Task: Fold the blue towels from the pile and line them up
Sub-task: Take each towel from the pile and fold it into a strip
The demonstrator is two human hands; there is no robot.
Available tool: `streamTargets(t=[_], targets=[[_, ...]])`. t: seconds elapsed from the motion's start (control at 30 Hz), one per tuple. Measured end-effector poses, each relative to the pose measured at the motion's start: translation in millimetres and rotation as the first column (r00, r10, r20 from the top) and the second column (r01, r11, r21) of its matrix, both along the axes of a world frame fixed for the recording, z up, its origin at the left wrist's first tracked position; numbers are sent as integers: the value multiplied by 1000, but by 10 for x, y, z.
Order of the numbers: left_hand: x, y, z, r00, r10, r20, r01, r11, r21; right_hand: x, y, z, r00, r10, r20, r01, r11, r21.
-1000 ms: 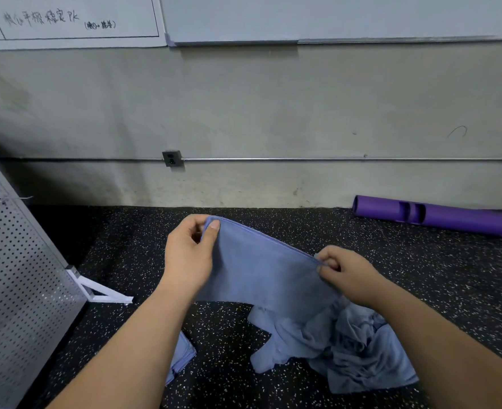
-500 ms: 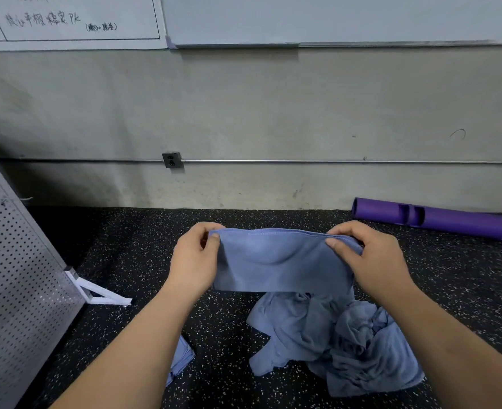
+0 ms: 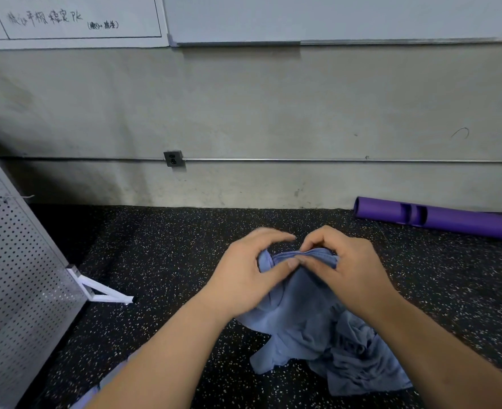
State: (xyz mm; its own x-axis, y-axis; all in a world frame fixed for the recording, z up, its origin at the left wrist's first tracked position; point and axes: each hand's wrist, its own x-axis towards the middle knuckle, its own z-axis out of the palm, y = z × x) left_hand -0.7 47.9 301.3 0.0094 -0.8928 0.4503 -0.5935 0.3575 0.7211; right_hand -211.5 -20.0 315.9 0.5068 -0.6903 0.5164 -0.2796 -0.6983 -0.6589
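Both hands meet at the top edge of one blue towel (image 3: 298, 302), held up above the floor. My left hand (image 3: 251, 271) pinches its upper left corner between thumb and fingers. My right hand (image 3: 342, 265) pinches the upper right corner, and the two corners lie together between the hands. The towel hangs down folded in half. Under it a crumpled pile of blue towels (image 3: 358, 361) lies on the dark speckled floor. A further piece of blue cloth (image 3: 92, 392) shows under my left forearm, mostly hidden.
A perforated metal panel (image 3: 13, 276) on a white foot (image 3: 102, 292) stands at the left. A purple roller (image 3: 438, 218) lies by the concrete wall at the right. A conduit with an outlet box (image 3: 173, 158) runs along the wall.
My hands came together from about a towel's width apart, bringing the towel's two top corners together so it hangs doubled. The pile has not moved.
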Motion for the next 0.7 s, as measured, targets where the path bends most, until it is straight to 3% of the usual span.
streamTargets(t=[0.1,0.47,0.7], targets=[[-18,11,-11,998,-30,-62,36,993,108,-24,-13,-9,1000,-9,25,7,997,79],[73,2,-42,982,128,-140,-114,988,108,-249,-174,8,994,110,-6,-103,946,308],[18,-9,-74,988,32,-154,-3,982,187,-171,-135,-35,994,-32,107,8,977,215]])
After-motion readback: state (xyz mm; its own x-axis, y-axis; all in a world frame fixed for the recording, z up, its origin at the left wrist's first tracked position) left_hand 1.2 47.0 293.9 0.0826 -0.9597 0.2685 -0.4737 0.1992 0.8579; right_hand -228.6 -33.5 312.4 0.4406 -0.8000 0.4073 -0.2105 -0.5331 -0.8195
